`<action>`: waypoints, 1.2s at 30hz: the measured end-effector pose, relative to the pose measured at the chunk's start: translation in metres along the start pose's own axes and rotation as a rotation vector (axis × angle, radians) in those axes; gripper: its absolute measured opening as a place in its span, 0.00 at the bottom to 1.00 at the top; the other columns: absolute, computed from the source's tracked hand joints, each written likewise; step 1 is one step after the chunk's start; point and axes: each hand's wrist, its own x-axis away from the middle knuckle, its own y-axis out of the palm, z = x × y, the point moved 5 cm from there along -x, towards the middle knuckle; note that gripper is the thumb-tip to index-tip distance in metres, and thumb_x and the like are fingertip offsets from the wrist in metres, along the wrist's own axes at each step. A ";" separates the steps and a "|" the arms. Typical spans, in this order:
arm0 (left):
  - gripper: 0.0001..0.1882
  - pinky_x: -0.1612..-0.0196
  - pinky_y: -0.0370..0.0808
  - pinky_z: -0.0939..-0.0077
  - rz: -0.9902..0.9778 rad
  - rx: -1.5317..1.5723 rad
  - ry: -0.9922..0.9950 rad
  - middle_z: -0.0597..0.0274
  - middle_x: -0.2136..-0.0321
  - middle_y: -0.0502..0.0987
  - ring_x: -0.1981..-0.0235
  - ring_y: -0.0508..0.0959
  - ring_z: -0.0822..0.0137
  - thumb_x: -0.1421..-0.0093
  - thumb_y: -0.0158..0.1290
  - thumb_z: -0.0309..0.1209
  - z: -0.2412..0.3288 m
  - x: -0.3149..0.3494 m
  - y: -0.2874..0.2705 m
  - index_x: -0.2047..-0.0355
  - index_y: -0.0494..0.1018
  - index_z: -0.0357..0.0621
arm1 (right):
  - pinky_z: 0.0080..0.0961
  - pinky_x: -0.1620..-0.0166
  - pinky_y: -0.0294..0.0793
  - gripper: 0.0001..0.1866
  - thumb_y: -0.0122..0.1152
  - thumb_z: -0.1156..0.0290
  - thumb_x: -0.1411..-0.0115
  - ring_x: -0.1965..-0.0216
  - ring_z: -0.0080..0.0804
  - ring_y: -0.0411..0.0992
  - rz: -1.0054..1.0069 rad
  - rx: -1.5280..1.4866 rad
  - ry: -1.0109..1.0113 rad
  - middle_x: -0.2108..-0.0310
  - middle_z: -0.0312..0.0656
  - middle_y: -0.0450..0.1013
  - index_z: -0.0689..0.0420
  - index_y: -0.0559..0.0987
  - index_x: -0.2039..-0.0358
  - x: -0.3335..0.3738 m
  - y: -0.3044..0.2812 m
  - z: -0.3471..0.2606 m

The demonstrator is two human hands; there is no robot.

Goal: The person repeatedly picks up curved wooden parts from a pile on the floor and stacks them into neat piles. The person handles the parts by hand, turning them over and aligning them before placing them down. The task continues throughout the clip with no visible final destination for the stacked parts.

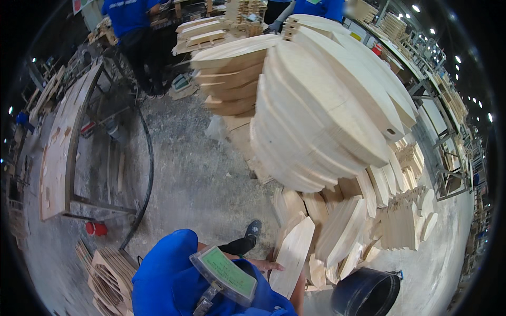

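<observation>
A pale, flat wooden board (294, 254) with a tapered top end is tilted upright in front of my body at the bottom of the head view. My left hand (270, 266) grips its left edge, thumb and fingers against the wood. My right forearm (298, 296) comes up along the board's lower right side, and the hand itself is hidden behind the wood. Just beyond the board, similar curved wooden pieces (340, 231) lean together in rows on the floor.
A large stack of curved wooden panels (316, 105) rises ahead. A black bucket (366, 292) stands at my right. On the left are a long workbench (66, 142), a dark hose (149, 168), a red container (96, 228) and slatted wooden parts (110, 279). People in blue shirts (126, 18) work beyond.
</observation>
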 end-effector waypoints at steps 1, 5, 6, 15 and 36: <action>0.42 0.35 0.55 0.67 0.004 -0.024 0.046 0.59 0.40 0.63 0.37 0.58 0.67 0.46 0.61 0.48 -0.004 0.010 0.005 0.37 0.57 0.45 | 0.34 0.46 0.70 0.32 0.41 0.44 0.35 0.49 0.37 0.71 -0.014 0.037 -0.008 0.46 0.47 0.70 0.56 0.69 0.41 0.005 0.006 0.002; 0.42 0.35 0.55 0.67 0.071 -0.064 0.239 0.58 0.40 0.63 0.37 0.58 0.67 0.46 0.60 0.47 -0.017 0.071 0.009 0.36 0.57 0.44 | 0.34 0.46 0.70 0.32 0.41 0.45 0.35 0.49 0.37 0.71 -0.074 0.174 -0.012 0.46 0.47 0.70 0.57 0.69 0.41 0.020 0.047 0.017; 0.42 0.35 0.55 0.67 0.099 -0.059 0.295 0.57 0.40 0.63 0.36 0.58 0.67 0.45 0.60 0.47 -0.020 0.087 0.007 0.36 0.57 0.44 | 0.34 0.46 0.70 0.32 0.41 0.45 0.35 0.49 0.37 0.71 -0.084 0.204 -0.009 0.46 0.47 0.70 0.57 0.69 0.41 0.024 0.058 0.023; 0.41 0.35 0.55 0.66 0.573 0.028 0.833 0.55 0.40 0.63 0.36 0.58 0.66 0.44 0.59 0.47 -0.014 0.249 -0.063 0.36 0.55 0.42 | 0.34 0.46 0.71 0.32 0.42 0.45 0.35 0.49 0.37 0.72 -0.250 0.395 -0.002 0.46 0.47 0.70 0.57 0.69 0.41 0.005 0.217 0.061; 0.34 0.47 0.74 0.69 0.394 -0.021 0.828 0.49 0.50 0.74 0.51 0.76 0.63 0.43 0.58 0.44 0.308 0.600 -0.324 0.44 0.65 0.30 | 0.40 0.39 0.56 0.45 0.56 0.43 0.44 0.39 0.40 0.52 -0.203 0.260 -0.775 0.41 0.51 0.52 0.61 0.51 0.38 -0.060 0.704 -0.057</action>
